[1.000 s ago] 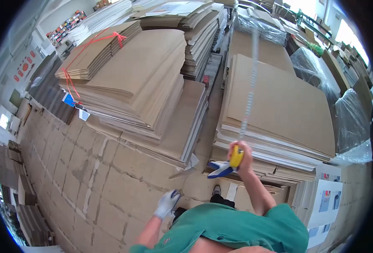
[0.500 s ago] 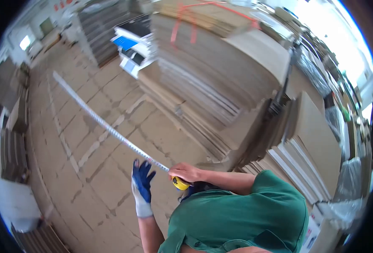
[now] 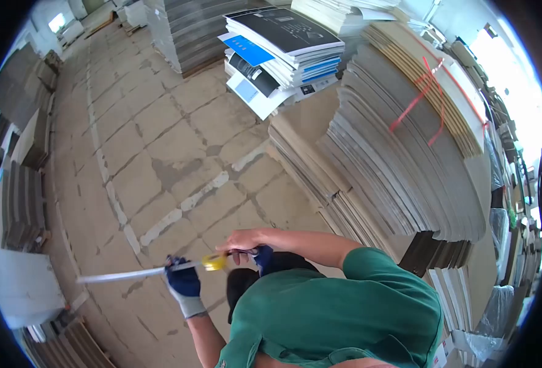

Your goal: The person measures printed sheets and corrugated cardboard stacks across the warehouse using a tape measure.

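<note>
My right hand, bare, is closed at a yellow tape measure in front of my waist. A dark blue item, partly hidden, shows below that hand. The tape's white blade runs out to the left, nearly level in the view and blurred toward its free end. My left hand wears a blue and white work glove. Its fingers close on the blade a short way left of the yellow case. Both hands are above the floor, apart from the stacks.
Tall cardboard stacks stand at the right, with red strapping on top. Printed sheets are piled behind them. More boards and a white panel line the left. Cracked tile floor lies between.
The tape blade has swung from pointing up-left to nearly level left. My left hand went from spread fingers to gripping it. My right hand moved slightly left, and the view has shifted.
</note>
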Motion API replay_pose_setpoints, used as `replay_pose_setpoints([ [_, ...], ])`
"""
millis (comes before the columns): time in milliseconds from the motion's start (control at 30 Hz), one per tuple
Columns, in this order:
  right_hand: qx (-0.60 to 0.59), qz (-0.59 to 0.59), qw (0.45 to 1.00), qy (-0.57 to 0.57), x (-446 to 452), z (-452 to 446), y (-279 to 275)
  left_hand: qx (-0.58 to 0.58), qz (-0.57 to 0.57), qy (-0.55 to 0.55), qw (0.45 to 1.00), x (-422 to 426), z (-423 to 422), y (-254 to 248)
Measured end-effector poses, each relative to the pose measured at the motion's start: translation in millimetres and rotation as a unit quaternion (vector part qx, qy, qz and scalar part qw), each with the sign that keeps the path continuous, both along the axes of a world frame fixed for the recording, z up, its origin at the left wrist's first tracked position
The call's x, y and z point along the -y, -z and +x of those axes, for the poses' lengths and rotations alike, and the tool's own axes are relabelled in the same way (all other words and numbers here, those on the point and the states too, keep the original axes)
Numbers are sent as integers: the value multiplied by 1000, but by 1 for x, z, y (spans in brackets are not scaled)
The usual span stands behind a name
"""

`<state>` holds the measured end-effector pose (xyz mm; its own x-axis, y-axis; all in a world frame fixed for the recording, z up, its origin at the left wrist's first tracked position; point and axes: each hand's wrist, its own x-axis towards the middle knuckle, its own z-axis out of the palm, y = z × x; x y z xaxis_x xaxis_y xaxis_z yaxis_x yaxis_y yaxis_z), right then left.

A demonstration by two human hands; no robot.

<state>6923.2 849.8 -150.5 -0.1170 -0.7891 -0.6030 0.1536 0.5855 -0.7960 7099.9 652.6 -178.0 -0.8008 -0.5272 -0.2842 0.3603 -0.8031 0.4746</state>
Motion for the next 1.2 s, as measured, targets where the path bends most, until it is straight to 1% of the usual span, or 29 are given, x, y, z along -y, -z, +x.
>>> replay_pose_setpoints([
  [33,17,3,1000,-8,19,-23,-10,14,-22,-34,999,26,-8,-1],
  [100,32,14,999,-2,51,-74,-8,43,-45,-27,998,103,-8,39],
  [167,81,30,995,50,82,-130,21,136,-66,-145,978,137,-42,14],
  [200,103,35,991,77,99,-161,34,134,-62,-129,981,159,-65,5],
  [267,70,56,977,195,115,-211,51,193,-6,-237,952,214,-101,-5],
  [300,66,76,957,274,120,-234,66,199,-8,-221,955,250,-119,-2],
  [333,61,100,930,349,112,-254,91,199,-16,-183,963,285,-135,2],
  [367,-8,151,872,466,72,-279,199,200,-17,-139,970,338,-178,3],
  [400,-61,179,835,517,75,-274,161,191,-26,-104,976,371,-203,6],
  [433,-156,263,831,465,57,-272,193,192,-31,-90,977,407,-228,5],
  [467,-325,324,826,327,62,-267,175,198,-38,-19,979,444,-257,8],
  [533,-178,400,774,458,87,-258,149,208,-48,122,969,517,-314,23],
  [600,-79,462,747,472,110,-253,168,228,-31,189,955,592,-357,55],
  [633,-77,463,740,481,125,-257,183,241,-12,237,941,627,-380,75],
  [667,-81,466,751,461,146,-264,199,252,5,284,925,663,-402,92],
  [733,-84,466,758,449,192,-312,226,274,-32,372,886,708,-428,106],
  [767,-81,416,774,470,219,-347,240,450,-35,281,847,698,-461,52],
  [800,-78,363,789,489,250,-386,251,371,-223,423,796,749,-445,106],
  [833,-69,312,800,507,287,-409,260,371,-232,430,790,827,-445,147],
  [867,-184,377,811,407,337,-460,235,366,-213,462,779,883,-461,153],
  [900,-120,441,814,359,381,-519,213,360,-189,492,770,924,-480,157],
  [933,-176,350,818,421,414,-559,232,350,-163,519,762,959,-499,165],
  [967,-177,295,815,466,463,-608,193,335,-137,545,756,986,-528,175],
  [1000,-207,232,843,439,502,-659,176,319,-114,569,749,1012,-559,191],
  [1033,-224,159,837,473,546,-704,163,303,-91,592,741,1036,-594,207],
  [1100,-223,116,849,465,626,-799,154,274,-48,637,719,1088,-667,248],
  [1133,-210,140,851,461,664,-840,147,266,-26,658,704,1123,-697,268],
  [1167,-191,161,855,454,702,-876,129,264,-4,675,689,1154,-721,272],
  [1200,-210,126,864,441,725,-905,142,263,19,683,681,1181,-735,275],
])
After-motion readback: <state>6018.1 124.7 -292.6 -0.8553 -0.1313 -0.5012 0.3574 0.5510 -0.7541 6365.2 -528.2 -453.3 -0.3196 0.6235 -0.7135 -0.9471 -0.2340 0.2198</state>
